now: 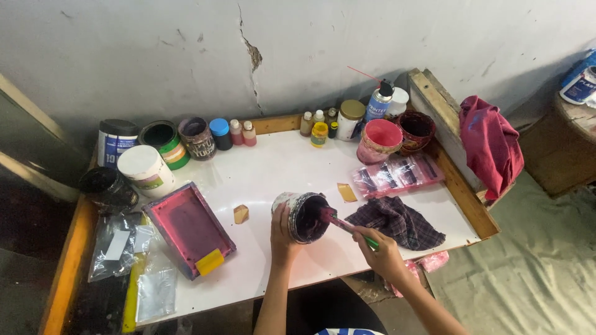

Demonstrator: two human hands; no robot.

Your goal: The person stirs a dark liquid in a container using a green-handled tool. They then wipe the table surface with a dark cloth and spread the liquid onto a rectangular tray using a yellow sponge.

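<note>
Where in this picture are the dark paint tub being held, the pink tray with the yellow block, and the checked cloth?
Dark paint tub (305,217), head view, on its stained outer wall.
Pink tray (186,224), head view, on its bare pink floor.
Checked cloth (400,222), head view, on the middle of the crumpled fabric.

Glossy white tabletop (279,167) with rough wooden edging (462,186), soft checked cloth (397,222), paint-crusted tin (302,215).
</note>
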